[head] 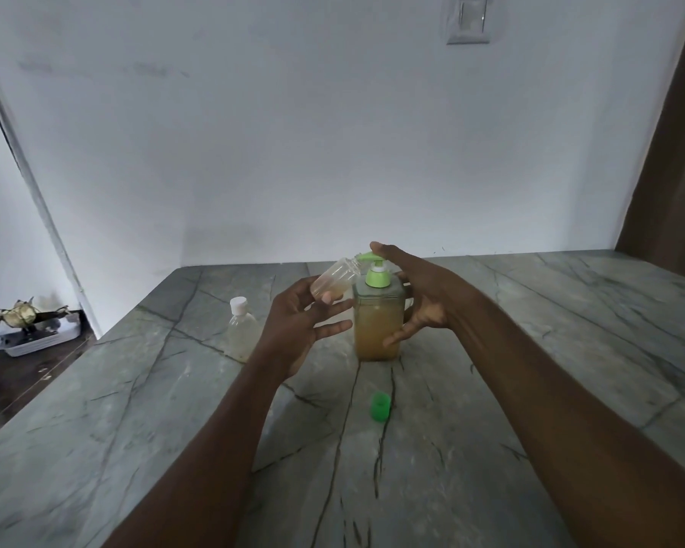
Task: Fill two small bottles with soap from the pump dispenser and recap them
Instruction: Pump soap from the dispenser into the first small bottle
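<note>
Holding the small clear uncapped plastic bottle (333, 278), left hand (299, 326) pinches its base end, lower fingers straight out toward the square clear plastic pump dispenser (376, 334) of amber soap. Bottle is tilted, mouth at the dispenser's green nozzle, a little amber liquid pooled at its low end. Right hand (424, 298) wraps the dispenser from its right side: one finger laid over the pump head, others curled round the body. Green round plastic cap (380, 407) lies on the slab camera-side of the dispenser, well apart from it. Second small clear bottle with white cap (241, 330) stands upright left of the dispenser, just behind the left hand. Grey-green veined stone table (530, 350): dispenser sits mid-width, near the back edge at the white wall (293, 132). Open slab right of the dispenser and toward camera. Left table edge drops off well left of the dispenser, white tray (36, 342) on the floor beyond.
</note>
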